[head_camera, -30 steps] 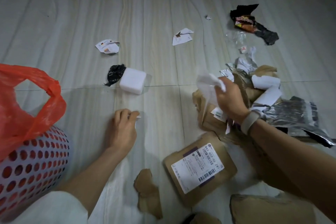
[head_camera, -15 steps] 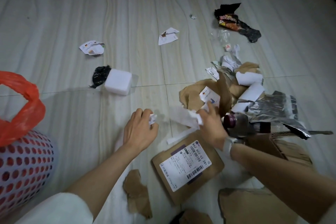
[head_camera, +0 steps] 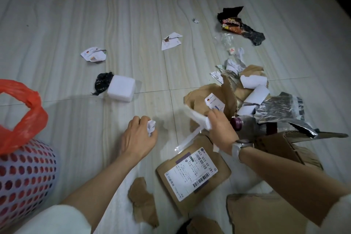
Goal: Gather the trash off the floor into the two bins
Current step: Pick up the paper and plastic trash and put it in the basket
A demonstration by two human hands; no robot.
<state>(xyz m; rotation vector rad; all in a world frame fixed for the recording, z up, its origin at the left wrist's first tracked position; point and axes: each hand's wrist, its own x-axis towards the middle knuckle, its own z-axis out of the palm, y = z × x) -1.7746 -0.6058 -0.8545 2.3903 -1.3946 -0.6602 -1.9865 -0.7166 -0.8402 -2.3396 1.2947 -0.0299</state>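
A perforated white bin (head_camera: 24, 173) lined with a red bag (head_camera: 22, 116) stands at the floor's left edge. Torn brown cardboard (head_camera: 209, 100), white paper scraps (head_camera: 255, 94) and silver foil (head_camera: 281, 108) heap toward the right edge; a labelled parcel (head_camera: 193, 175) lies flat near the bottom edge.

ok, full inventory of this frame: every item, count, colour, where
bin: 1, white perforated, red bag liner, left edge
foam block: 1, white, centre-left floor
black bag scrap: 1, black, touching the foam block's left side
printed paper scraps: 2, white, upper-middle floor
snack wrapper: 1, black and orange, upper right
labelled parcel: 1, brown, white label, bottom centre
cardboard pieces: several, brown, bottom and right
foil bag: 1, silver, right
bottle: 1, dark cap, behind right hand
left hand: holds crumpled white paper
right hand: grips white paper
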